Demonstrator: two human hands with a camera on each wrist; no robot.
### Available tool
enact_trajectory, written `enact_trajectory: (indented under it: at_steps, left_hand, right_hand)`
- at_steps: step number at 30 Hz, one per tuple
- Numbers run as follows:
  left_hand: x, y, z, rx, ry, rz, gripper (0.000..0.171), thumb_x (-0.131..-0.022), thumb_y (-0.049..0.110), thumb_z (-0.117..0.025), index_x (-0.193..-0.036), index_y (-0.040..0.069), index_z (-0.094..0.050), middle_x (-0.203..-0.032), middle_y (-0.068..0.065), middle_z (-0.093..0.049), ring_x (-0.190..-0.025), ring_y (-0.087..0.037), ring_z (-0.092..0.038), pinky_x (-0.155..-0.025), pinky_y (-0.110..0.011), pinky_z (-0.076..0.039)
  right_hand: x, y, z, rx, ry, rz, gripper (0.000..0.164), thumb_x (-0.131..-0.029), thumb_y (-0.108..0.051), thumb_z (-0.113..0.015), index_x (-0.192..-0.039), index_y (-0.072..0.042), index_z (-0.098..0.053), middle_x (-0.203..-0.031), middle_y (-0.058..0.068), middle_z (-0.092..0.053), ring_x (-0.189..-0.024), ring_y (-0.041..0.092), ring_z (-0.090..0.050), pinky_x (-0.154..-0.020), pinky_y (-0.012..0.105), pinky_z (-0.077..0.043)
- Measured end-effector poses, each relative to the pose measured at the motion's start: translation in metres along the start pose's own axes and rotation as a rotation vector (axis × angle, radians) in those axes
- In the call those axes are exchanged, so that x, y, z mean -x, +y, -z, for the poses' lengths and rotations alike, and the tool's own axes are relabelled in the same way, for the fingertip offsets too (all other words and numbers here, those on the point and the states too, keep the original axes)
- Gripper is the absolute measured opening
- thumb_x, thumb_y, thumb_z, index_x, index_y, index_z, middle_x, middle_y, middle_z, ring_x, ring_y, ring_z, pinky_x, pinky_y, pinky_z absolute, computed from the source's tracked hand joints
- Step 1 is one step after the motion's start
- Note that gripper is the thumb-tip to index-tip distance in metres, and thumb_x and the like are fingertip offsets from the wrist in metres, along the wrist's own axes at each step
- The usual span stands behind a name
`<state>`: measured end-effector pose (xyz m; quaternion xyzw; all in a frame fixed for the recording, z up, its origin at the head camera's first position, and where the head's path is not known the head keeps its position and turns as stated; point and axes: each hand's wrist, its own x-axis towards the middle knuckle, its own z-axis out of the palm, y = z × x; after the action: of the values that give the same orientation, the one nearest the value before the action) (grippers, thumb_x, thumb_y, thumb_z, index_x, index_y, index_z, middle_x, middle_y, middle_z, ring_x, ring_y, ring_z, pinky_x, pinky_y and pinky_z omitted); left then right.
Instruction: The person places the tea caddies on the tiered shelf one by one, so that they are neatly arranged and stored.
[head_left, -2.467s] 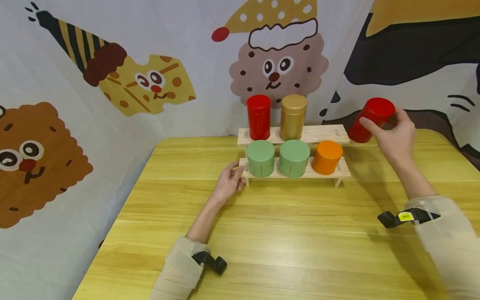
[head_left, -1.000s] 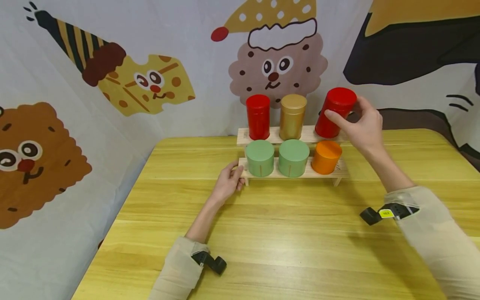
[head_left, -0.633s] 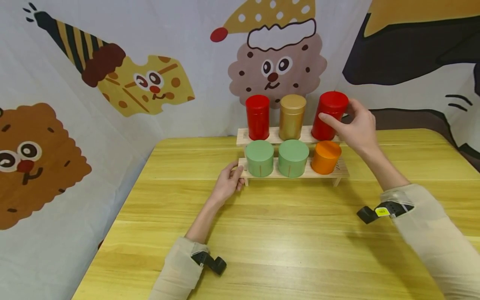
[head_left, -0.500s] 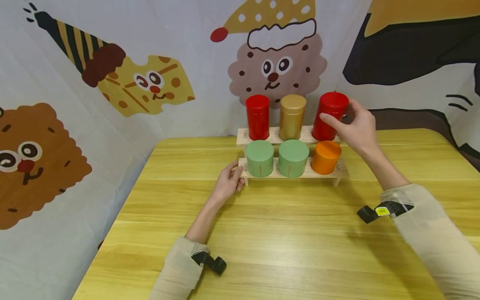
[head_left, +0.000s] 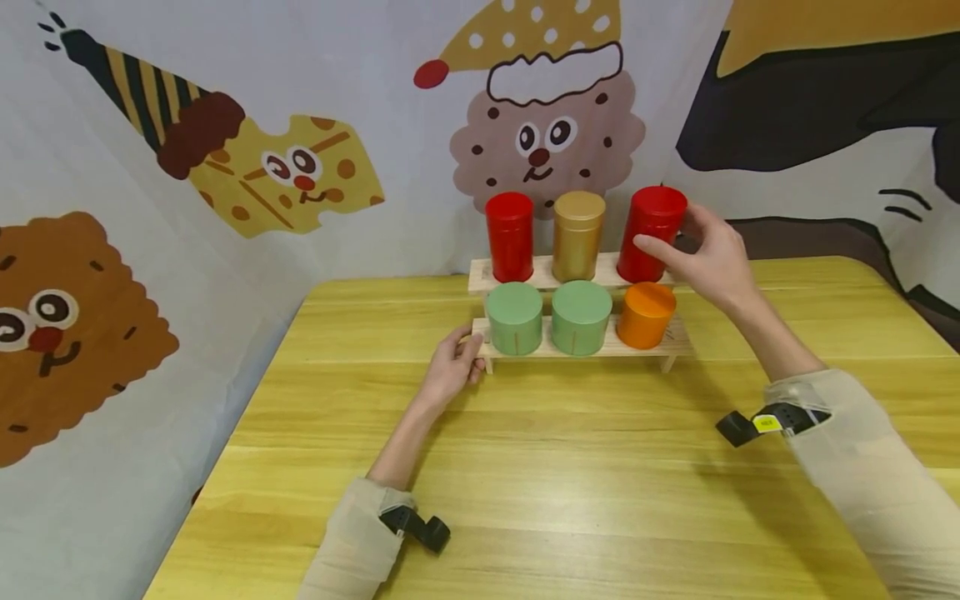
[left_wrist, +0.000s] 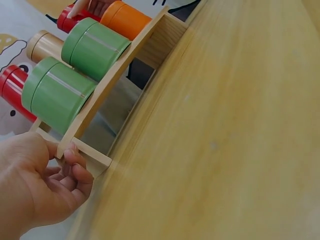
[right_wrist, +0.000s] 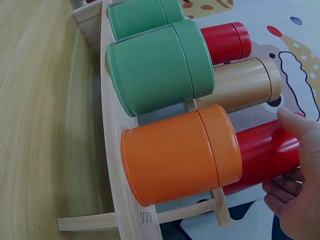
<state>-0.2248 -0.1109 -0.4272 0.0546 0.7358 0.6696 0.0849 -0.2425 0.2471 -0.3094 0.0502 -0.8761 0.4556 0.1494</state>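
Observation:
My right hand [head_left: 716, 260] holds a tall red canister [head_left: 656, 212] on the right end of the rear step of a two-tier wooden rack [head_left: 678, 338]. The thumb lies on its near side, and the other fingers go round the far side, partly hidden. My left hand [head_left: 450, 367] pinches the left end of the front step; thumb and curled fingers show in the left wrist view. On the rear step also stand a red canister [head_left: 510, 242] and a gold canister [head_left: 578, 242]. Two green tins [head_left: 514, 321] and an orange tin [right_wrist: 175, 155] fill the front step.
The rack stands near the back of a wood-grain table [head_left: 525, 467]. Behind it hangs a pale cloth [head_left: 405, 108] printed with cartoon food figures. Both wrists carry a black camera strap [head_left: 791, 418].
The right hand has brought the red canister left from beside the rack onto the rear step, turning it from tilted to nearly upright. The left hand keeps its place on the rack.

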Motion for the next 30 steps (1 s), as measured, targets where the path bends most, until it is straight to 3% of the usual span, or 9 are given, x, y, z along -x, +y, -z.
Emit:
enact_trajectory:
  at_steps: [8, 14, 21, 30]
  left_hand:
    - [-0.003, 0.000, -0.002, -0.002, 0.018, 0.010, 0.055, -0.109, 0.021, -0.049, -0.155, -0.002, -0.031, -0.085, -0.012, -0.060, -0.062, -0.012, -0.054, -0.054, -0.021, -0.046]
    - [-0.004, -0.002, -0.001, -0.024, 0.074, -0.049, 0.046, -0.107, 0.016, -0.053, -0.146, -0.007, -0.045, -0.094, -0.010, -0.056, -0.063, -0.012, -0.054, -0.059, -0.023, -0.048]
    - [-0.001, -0.001, 0.003, -0.120, 0.133, -0.095, 0.041, -0.108, 0.018, -0.053, -0.140, -0.008, -0.052, -0.117, -0.021, -0.059, -0.090, -0.022, -0.062, -0.078, -0.034, -0.058]
    - [0.000, 0.009, 0.012, -0.257, 0.233, -0.202, 0.038, -0.109, 0.018, -0.050, -0.136, -0.007, -0.056, -0.124, -0.023, -0.062, -0.111, -0.033, -0.060, -0.093, -0.044, -0.052]
  right_hand:
    - [0.003, 0.006, 0.006, 0.028, -0.029, 0.024, 0.077, -0.094, -0.045, -0.069, -0.156, -0.013, -0.037, -0.150, 0.019, -0.046, -0.135, 0.042, -0.040, -0.109, 0.066, -0.032]
    - [0.007, 0.012, 0.012, 0.040, -0.062, 0.007, 0.080, -0.094, -0.044, -0.069, -0.158, -0.010, -0.034, -0.154, 0.020, -0.042, -0.139, 0.044, -0.038, -0.110, 0.066, -0.031]
    - [0.012, 0.020, 0.017, 0.094, -0.090, -0.020, 0.086, -0.094, -0.047, -0.068, -0.159, -0.007, -0.028, -0.153, 0.024, -0.039, -0.138, 0.047, -0.038, -0.107, 0.067, -0.034]
    - [0.023, 0.027, 0.022, 0.096, -0.107, 0.010, 0.080, -0.098, -0.044, -0.065, -0.158, -0.004, -0.030, -0.153, 0.026, -0.039, -0.138, 0.048, -0.037, -0.107, 0.068, -0.032]
